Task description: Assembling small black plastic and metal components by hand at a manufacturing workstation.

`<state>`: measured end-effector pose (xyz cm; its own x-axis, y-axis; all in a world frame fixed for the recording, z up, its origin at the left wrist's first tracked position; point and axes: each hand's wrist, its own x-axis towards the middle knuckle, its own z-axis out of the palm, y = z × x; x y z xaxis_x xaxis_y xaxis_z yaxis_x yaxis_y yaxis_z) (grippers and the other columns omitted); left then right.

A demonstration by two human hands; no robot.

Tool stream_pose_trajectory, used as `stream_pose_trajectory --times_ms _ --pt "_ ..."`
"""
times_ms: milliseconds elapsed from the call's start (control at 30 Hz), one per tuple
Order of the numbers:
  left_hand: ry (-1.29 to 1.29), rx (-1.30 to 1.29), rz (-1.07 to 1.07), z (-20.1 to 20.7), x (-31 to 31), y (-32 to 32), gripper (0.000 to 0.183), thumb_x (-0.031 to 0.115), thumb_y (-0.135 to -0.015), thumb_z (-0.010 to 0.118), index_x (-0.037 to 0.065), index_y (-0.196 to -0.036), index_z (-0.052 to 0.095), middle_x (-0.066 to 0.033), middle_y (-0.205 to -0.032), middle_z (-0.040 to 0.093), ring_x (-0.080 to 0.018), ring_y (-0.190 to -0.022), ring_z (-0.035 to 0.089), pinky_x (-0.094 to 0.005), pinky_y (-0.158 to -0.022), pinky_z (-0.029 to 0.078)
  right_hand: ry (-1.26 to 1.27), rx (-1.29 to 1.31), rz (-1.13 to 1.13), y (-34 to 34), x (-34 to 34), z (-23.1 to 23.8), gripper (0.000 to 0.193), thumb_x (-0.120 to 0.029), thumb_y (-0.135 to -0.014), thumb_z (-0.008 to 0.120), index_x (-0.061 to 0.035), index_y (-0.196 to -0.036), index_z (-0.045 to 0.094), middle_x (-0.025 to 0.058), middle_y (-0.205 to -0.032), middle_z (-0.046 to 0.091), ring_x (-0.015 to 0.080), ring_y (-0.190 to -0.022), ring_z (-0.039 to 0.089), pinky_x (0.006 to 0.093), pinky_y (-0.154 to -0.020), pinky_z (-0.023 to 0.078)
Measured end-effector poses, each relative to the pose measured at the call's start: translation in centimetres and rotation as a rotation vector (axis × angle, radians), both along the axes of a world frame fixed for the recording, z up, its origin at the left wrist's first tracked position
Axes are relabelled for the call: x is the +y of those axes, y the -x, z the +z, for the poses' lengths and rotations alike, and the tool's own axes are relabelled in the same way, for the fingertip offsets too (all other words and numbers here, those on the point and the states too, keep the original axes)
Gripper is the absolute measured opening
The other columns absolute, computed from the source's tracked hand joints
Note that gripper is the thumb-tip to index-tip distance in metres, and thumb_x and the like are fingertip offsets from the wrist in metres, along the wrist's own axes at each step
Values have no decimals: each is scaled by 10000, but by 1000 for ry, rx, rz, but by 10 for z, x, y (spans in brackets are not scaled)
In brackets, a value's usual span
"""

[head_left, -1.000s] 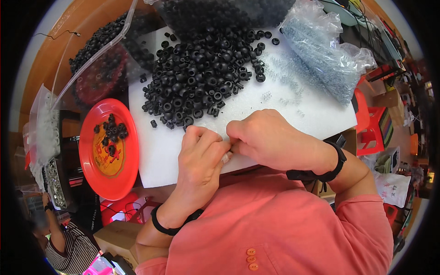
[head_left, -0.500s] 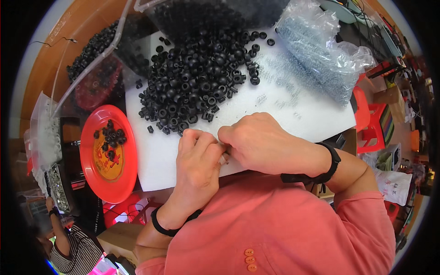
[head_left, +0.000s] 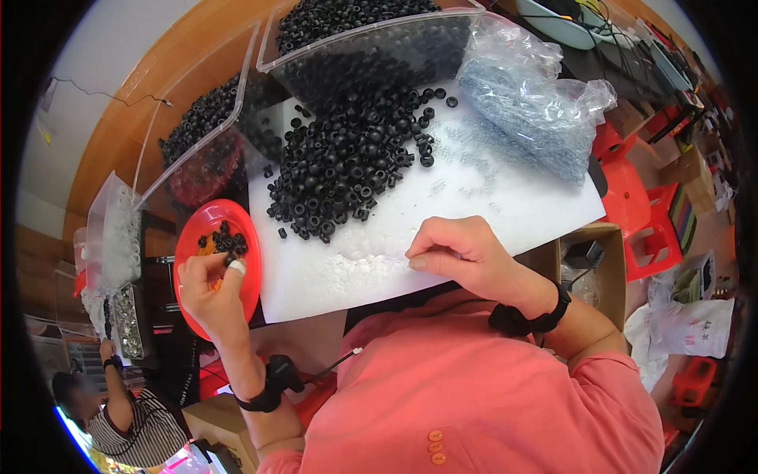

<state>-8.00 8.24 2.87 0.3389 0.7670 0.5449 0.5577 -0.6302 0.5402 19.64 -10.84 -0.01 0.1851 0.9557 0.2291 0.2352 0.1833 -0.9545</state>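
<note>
Over the red plate [head_left: 252,276], at the person's left, the left hand [head_left: 212,294] has thumb and forefinger drawn close together, with a dark part [head_left: 230,258] right at their tips; whether it is pinched there or lies on the plate behind them, I cannot tell. If it is held, only the fingertips have it, and a smooth, rounded piece like that could slip or roll off the rim should they part carelessly. A nudge from those fingers could also scatter the small cluster [head_left: 229,239] lying on the plate just beyond.

Above the near part of the white sheet [head_left: 300,292], the right hand [head_left: 470,257] is curled, thumb and forefinger tips nearly meeting; nothing shows between them, though something tiny could be hidden. Farther out is the main pile of black parts [head_left: 339,174], loose-edged, so a sleeve or wrist brushing it might send pieces rolling. To its right, tiny pale pieces [head_left: 478,158] lie strewn beside a clear plastic bag [head_left: 521,118]; behind the pile stands a clear bin [head_left: 371,71] of similar black parts
</note>
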Motion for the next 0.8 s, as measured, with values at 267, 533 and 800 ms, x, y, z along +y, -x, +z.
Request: stream_pose_trajectory --times_ms 267,533,800 --pt "-252 178 -395 3 -48 -85 334 -3 -808 669 36 -1139 688 -120 -1179 651 -305 -1164 544 -421 -1024 418 -307 -320 -55 -4 -16 -13 99 -42 -824 734 -28 -887 659 108 -744 607 266 -654 615 338 -592 472" --pt "-231 83 -647 -30 -68 -186 195 -51 -770 684 10 -952 647 -120 -867 584 -325 -840 553 -415 -718 470 -275 -117 -490 -13 -29 -14 63 -1 -865 718 1 -892 661 54 -708 633 87 -598 551 235 -549 422" --pt "-272 227 -576 -45 -63 -195 116 -22 -796 654 35 -873 589 -108 -862 549 -324 -857 547 -429 -683 474 -227 107 -529 -25 -27 -10 77 -14 -879 718 8 -888 645 -2 -713 629 36 -647 528 215 -568 409"
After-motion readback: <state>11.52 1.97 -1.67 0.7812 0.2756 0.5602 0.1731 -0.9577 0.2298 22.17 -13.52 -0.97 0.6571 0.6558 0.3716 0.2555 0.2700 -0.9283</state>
